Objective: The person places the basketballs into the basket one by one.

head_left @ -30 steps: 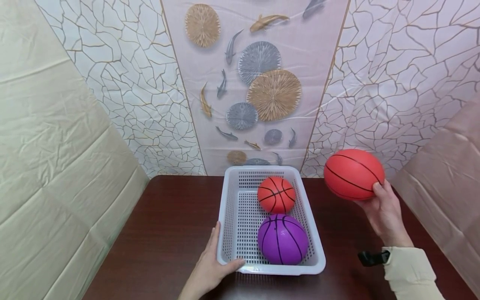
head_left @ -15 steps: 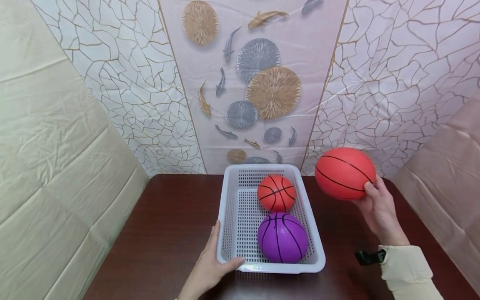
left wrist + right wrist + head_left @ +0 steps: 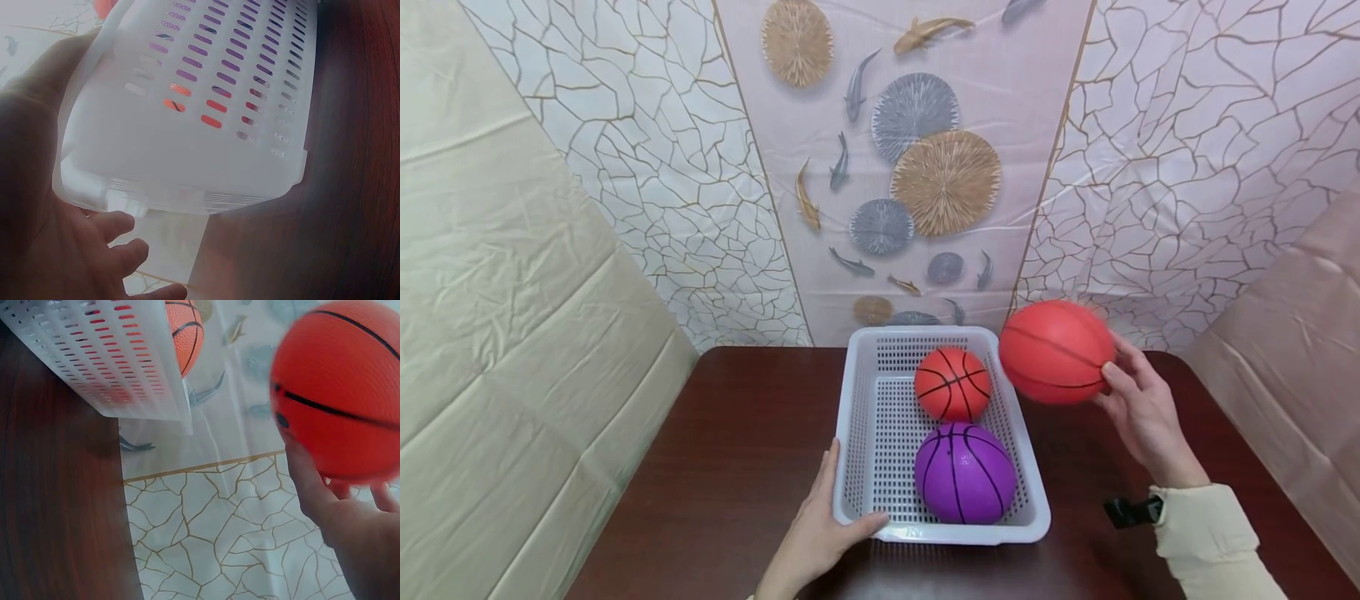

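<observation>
In the head view, a red toy basketball (image 3: 1057, 352) with black lines is held up by my right hand (image 3: 1150, 417), to the right of a white plastic basket (image 3: 1037, 492). The right wrist view shows the fingers curved under the ball (image 3: 344, 394), clear of the basket (image 3: 106, 362). My left hand (image 3: 816, 525) rests against the basket's near-left corner, thumb on the near rim and fingers spread along the left side. Inside the basket, a smaller orange-red basketball (image 3: 953, 385) sits behind a purple basketball (image 3: 966, 473), both toward the right wall.
The basket stands on a dark brown table (image 3: 737, 450). A patterned cloth (image 3: 880, 167) hangs behind the table, with cream padded panels (image 3: 535, 333) at the left and right. A black strap end (image 3: 1131, 511) sticks out from the right sleeve (image 3: 1210, 533).
My right hand has moved left with the red basketball, bringing it beside the basket's far-right rim. My left hand stays at the basket corner. The view has tilted slightly.
</observation>
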A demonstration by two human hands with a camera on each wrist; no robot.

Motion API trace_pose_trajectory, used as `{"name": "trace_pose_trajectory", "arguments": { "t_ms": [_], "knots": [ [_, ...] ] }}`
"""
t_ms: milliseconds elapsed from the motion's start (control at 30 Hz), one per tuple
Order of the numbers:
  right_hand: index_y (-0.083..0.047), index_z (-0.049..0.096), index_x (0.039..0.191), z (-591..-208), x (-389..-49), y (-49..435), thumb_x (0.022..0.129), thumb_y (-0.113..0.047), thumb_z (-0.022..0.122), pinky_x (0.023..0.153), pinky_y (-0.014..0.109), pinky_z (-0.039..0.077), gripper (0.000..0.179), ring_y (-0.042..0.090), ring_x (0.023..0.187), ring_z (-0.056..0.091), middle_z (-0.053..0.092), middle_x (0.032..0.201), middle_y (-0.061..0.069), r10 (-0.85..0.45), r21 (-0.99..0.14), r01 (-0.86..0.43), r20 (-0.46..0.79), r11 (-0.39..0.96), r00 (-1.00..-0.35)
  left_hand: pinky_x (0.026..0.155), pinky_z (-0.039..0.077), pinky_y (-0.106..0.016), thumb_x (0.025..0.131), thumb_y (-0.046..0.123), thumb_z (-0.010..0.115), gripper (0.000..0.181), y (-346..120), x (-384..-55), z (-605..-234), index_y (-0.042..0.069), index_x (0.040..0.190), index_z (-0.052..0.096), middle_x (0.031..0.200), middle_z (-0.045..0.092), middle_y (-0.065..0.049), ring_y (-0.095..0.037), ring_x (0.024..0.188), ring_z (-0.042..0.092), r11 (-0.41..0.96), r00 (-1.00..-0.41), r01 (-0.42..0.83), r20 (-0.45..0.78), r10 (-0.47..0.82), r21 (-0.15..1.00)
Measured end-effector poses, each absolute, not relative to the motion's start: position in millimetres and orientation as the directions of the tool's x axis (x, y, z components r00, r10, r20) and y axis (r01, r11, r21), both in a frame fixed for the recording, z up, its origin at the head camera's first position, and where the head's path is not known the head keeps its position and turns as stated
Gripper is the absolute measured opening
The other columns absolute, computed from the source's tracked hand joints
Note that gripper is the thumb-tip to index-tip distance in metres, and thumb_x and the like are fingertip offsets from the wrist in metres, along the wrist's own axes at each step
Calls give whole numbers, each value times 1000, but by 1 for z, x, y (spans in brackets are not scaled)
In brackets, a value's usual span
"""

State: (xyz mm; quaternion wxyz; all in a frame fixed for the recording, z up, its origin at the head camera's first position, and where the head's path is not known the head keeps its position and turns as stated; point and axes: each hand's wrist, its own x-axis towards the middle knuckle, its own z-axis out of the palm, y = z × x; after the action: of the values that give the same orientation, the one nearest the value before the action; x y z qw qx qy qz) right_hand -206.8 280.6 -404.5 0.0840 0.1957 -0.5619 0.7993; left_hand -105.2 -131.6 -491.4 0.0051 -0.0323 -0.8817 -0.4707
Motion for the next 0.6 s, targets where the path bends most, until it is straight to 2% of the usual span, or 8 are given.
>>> {"name": "trace_pose_trajectory", "arguments": {
  "t_ms": [200,300,400,600],
  "knots": [
    [0,25,151,-402,-209,280,101,6,35,93,40,51,51,26,129,48,41,140,20,-172,-837,-373,468,-400,-867,100,32,-68,70,63,78,115,-131,-106,-492,36,157,7,160,14,-16,-49,134,32,559,-998,62,41,49,827],
    [0,29,150,-402,-208,280,102,5,37,93,39,51,50,24,129,48,41,141,18,-183,-864,-366,445,-346,-877,99,34,-67,70,61,78,115,-132,-106,-493,31,157,9,159,15,-18,-49,134,33,555,-997,74,53,54,829],
    [0,31,149,-404,-205,280,102,3,40,92,36,52,49,23,128,49,41,143,19,-173,-897,-354,406,-266,-897,99,35,-66,71,60,79,114,-132,-105,-493,31,157,10,159,15,-19,-47,134,34,550,-997,74,53,54,832],
    [1,31,149,-405,-204,281,102,1,41,92,36,51,48,23,127,48,34,144,25,-161,-917,-337,373,-212,-914,100,36,-64,70,61,78,115,-133,-104,-493,33,157,9,159,14,-20,-47,134,34,541,-996,87,63,63,836]
  ]
}}
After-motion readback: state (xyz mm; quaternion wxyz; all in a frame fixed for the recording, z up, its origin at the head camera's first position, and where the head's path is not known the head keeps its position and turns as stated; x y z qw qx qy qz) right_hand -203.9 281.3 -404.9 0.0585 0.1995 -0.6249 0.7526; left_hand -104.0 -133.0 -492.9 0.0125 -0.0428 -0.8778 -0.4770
